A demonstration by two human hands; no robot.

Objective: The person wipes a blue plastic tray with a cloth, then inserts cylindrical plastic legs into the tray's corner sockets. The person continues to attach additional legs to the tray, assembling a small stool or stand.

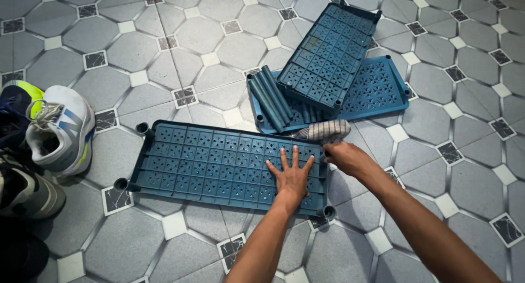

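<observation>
1. flat and open, the left hand (291, 175) presses palm-down with fingers spread on the near blue perforated shelf panel (219, 165), close to its right end.
2. the right hand (344, 156) is closed around that panel's right edge, just below a striped cloth (324, 131); whether it also pinches the cloth cannot be told.
3. the near panel lies flat on the grey tiled floor (136, 239), with round corner sockets showing at its left and lower right corners.
4. beyond it, a second blue panel (377, 89) lies flat, and a third panel (328, 53) rests tilted on top of it.
5. a bundle of blue tubes (269, 97) lies on the second panel's left end, beside the third panel.
6. at the left edge, white and grey sneakers (57, 131) sit well apart from the hands.
</observation>
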